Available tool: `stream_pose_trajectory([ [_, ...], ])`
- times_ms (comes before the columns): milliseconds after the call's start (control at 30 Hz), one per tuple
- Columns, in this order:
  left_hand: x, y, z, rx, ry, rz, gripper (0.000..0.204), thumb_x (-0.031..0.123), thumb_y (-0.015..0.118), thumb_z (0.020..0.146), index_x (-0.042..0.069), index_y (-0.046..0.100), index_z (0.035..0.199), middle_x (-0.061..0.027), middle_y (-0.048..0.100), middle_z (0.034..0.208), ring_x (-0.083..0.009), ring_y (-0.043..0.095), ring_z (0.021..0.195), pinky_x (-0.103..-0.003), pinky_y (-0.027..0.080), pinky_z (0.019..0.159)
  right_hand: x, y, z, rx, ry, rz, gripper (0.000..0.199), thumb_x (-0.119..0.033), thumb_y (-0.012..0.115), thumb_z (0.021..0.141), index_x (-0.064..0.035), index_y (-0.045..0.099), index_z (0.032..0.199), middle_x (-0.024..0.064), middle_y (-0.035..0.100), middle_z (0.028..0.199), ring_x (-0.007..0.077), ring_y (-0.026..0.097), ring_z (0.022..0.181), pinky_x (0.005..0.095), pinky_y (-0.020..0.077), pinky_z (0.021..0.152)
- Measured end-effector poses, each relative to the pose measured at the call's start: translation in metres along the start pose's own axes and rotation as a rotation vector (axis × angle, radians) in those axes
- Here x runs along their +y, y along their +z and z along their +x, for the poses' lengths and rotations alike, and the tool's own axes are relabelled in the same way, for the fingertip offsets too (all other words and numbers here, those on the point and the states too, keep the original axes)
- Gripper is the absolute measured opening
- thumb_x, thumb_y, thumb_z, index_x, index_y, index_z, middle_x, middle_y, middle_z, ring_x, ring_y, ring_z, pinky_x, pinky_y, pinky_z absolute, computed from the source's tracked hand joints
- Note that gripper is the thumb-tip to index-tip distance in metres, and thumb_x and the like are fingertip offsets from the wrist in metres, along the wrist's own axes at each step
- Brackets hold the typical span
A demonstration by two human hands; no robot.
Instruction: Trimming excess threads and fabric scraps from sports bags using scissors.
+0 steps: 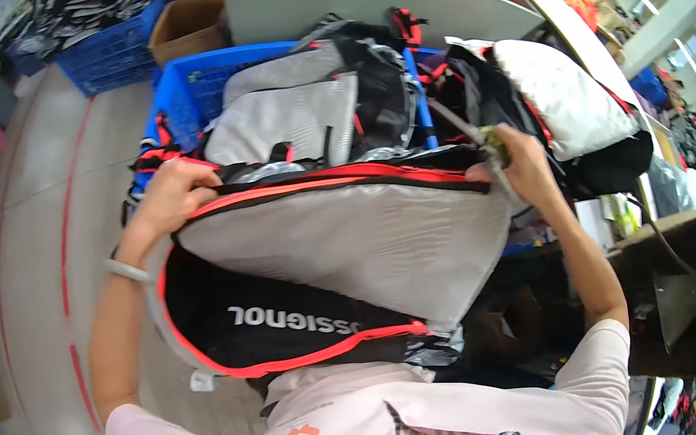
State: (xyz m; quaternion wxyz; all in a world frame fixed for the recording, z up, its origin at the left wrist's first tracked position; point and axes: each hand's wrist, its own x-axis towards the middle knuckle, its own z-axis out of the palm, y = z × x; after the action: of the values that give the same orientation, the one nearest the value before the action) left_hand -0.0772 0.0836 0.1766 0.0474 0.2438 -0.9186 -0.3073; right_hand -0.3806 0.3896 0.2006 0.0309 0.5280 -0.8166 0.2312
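Observation:
A grey and black bag piece (343, 245) with red zipper trim hangs spread between my hands, in front of my body. My left hand (168, 200) is closed on its upper left corner, fingers pinching the red-trimmed edge. My right hand (522, 164) is closed at the upper right corner, its thumb against the end of the red zipper (341, 175). A slim grey tool with a yellowish-green part (494, 142), scissor-like in shape, is also in the right hand; its exact kind is unclear. A second red zipper edge (323, 349) curves along the bottom near my shirt.
Beyond the bag stands a blue crate (195, 82) heaped with grey and black bags (285, 109). More bags, one white (566, 96), lie to the right. A cardboard box (190, 24) and another blue crate (117, 54) stand farther back. A dark table (687, 291) is at right.

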Motion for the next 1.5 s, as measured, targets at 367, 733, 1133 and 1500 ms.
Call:
stream_pose_trajectory([
  [367, 0.028, -0.037, -0.037, -0.129, 0.021, -0.826, 0.009, 0.008, 0.058, 0.086, 0.0, 0.06, 0.091, 0.0028, 0.057, 0.082, -0.0039, 0.05, 0.077, -0.019, 0.04, 0.068, -0.172, 0.053, 0.069, -0.439, -0.379, 0.53, 0.036, -0.008, 0.078, 0.074, -0.0004, 0.045, 0.089, 0.0095, 0.063, 0.087, 0.0174, 0.059, 0.082, 0.0301, 0.0469, 0.076],
  [733, 0.012, 0.016, -0.059, 0.534, 0.29, -0.034, 0.009, 0.006, 0.065, 0.081, 0.001, 0.067, 0.088, -0.0063, 0.065, 0.08, -0.0224, 0.063, 0.073, -0.028, 0.048, 0.075, -0.194, 0.078, 0.082, -0.459, -0.243, 0.691, 0.031, -0.005, 0.077, 0.074, -0.0014, 0.05, 0.09, 0.0034, 0.059, 0.077, 0.008, 0.056, 0.075, 0.0259, 0.0462, 0.068],
  [1133, 0.017, 0.016, -0.044, -0.026, -0.148, -1.137, 0.018, 0.003, 0.059, 0.084, -0.002, 0.069, 0.098, -0.0078, 0.069, 0.091, -0.0131, 0.063, 0.087, -0.024, 0.047, 0.082, -0.191, 0.089, 0.082, -0.362, -0.336, 0.581, 0.033, -0.007, 0.077, 0.071, 0.0043, 0.051, 0.088, 0.0236, 0.06, 0.075, 0.0381, 0.057, 0.067, 0.0404, 0.044, 0.061],
  [1500, 0.006, 0.035, -0.054, 0.057, -0.087, -1.35, 0.021, 0.002, 0.063, 0.083, -0.004, 0.069, 0.102, -0.0092, 0.069, 0.095, -0.0129, 0.062, 0.089, -0.024, 0.046, 0.085, -0.113, 0.026, 0.077, -0.359, -0.524, -0.003, 0.071, -0.059, 0.077, 0.064, 0.001, 0.052, 0.092, 0.0138, 0.054, 0.091, 0.0318, 0.056, 0.09, 0.0416, 0.0455, 0.074],
])
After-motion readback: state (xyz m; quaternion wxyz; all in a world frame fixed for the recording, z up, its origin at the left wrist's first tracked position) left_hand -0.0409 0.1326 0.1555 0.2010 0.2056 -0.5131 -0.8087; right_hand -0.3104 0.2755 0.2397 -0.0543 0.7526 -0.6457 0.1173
